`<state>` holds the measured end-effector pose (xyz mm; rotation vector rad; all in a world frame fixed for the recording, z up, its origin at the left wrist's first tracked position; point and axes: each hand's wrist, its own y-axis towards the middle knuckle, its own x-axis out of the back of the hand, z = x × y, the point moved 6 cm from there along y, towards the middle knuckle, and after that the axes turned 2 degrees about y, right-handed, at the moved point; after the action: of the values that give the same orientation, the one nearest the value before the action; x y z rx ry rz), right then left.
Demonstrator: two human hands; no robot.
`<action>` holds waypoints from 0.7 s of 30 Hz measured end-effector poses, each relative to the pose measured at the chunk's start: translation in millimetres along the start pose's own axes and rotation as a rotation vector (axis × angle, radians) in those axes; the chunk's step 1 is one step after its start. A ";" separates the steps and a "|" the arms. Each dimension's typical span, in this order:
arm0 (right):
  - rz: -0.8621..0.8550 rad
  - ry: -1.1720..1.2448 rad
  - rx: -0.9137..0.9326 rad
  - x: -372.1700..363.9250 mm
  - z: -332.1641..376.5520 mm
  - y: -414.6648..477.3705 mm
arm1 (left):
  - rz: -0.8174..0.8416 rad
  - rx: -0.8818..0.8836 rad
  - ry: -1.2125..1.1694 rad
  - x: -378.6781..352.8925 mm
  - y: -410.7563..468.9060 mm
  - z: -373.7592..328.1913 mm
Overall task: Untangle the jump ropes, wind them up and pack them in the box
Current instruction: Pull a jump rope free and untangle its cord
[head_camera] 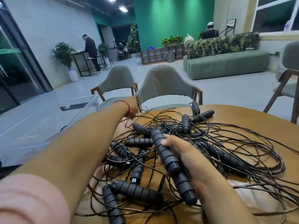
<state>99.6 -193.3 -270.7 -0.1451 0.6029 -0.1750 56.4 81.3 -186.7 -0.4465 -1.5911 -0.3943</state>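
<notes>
Right fingers: the right hand (178, 152) has its fingers (167, 141) curled round 1 black ribbed handle (164, 153), thumb on top and the others wrapped beneath.
Held handle: tilted, its free end pointing to 11 o'clock, raised just above the heap.
Second handle (184, 188): lies end to end with the held one, toward 5 o'clock, against the heel of the right hand; I cannot tell whether it is gripped.
Left fingers: the left hand (135, 105) reaches to the far rim at 11 o'clock; its fingers are hidden, so I cannot tell whether they are apart or closed.
Left wrist: a red string bracelet (128, 109) circles it; a pink sleeve (32, 199) covers the upper arm at 8 o'clock.
Jump ropes (139, 142): a tangled heap of black handles and thin dark cords spread under and around both arms, with loops trailing out toward 3 and 5 o'clock.
Surface (252, 117): round, wooden, carrying the whole heap.
Box (93, 102): clear plastic, open-topped, at 9 o'clock beside the heap, under the left forearm.
Chairs (163, 84): 2 grey-green ones at 12 o'clock, just beyond the rim.
Sofa (226, 65): green, well apart at 1 o'clock.
</notes>
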 end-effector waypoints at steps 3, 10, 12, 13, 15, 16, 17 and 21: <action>0.018 -0.048 0.017 -0.9 -3.3 1.8 | -0.256 0.071 -0.133 64.4 12.0 5.9; -0.006 -0.092 0.048 1.0 -3.8 2.1 | -0.195 -0.041 -0.116 35.9 -11.2 -4.5; -0.016 -0.088 0.061 -0.1 -2.8 2.2 | -0.182 -0.065 -0.115 23.1 -22.8 -3.2; -0.016 -0.089 0.069 -0.8 -1.9 2.6 | -0.167 -0.062 -0.121 17.3 -28.0 -2.2; -0.013 -0.101 0.084 -2.6 -1.7 1.0 | -0.137 -0.053 -0.178 7.0 -49.3 -0.8; -0.014 -0.112 0.090 -1.7 -2.0 1.1 | -0.119 -0.044 -0.270 0.1 -61.8 -0.9; -0.012 -0.122 0.097 -2.2 -1.6 0.0 | -0.095 -0.021 -0.399 -6.8 -76.3 0.0; -0.055 -0.195 0.169 -3.7 2.7 -5.1 | 0.015 0.047 -0.829 -34.5 -144.3 -0.6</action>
<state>97.6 -197.3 -265.5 -0.0144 0.3875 -0.2612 -14.7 -44.9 -218.8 -0.6313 -2.3888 -0.1549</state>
